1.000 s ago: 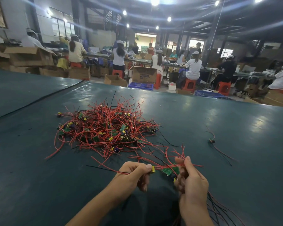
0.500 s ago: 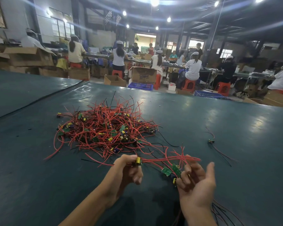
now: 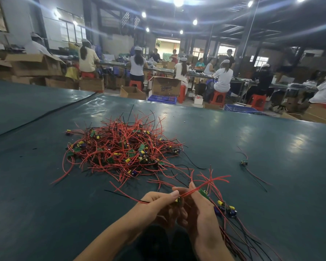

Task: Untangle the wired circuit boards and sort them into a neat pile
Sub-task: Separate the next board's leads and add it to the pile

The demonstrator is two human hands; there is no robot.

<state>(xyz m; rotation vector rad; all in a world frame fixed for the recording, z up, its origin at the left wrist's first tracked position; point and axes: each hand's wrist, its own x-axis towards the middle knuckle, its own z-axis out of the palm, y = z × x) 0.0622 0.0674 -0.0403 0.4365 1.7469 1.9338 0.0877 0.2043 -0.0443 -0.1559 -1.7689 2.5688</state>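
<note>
Both hands meet low over the green table [image 3: 271,144]. Left hand [image 3: 156,206] pinches a red wire, a yellow capacitor [image 3: 179,200] just showing at its fingertips. Right hand [image 3: 199,215] curls round the red wire bundle [image 3: 211,180], with a green board [image 3: 203,193] half hidden behind its fingers. Tangled heap [image 3: 124,151] lies beyond, mid-table. Sorted pile [image 3: 226,207] sits just beside the right hand, its wires cut off at the lower edge. Stray board [image 3: 244,162] lies well apart, blurred.

Item count
One tangled heap of wired circuit boards [image 3: 120,153], one stray wired board [image 3: 244,163] far right, one sorted bundle [image 3: 226,208] near right.
</note>
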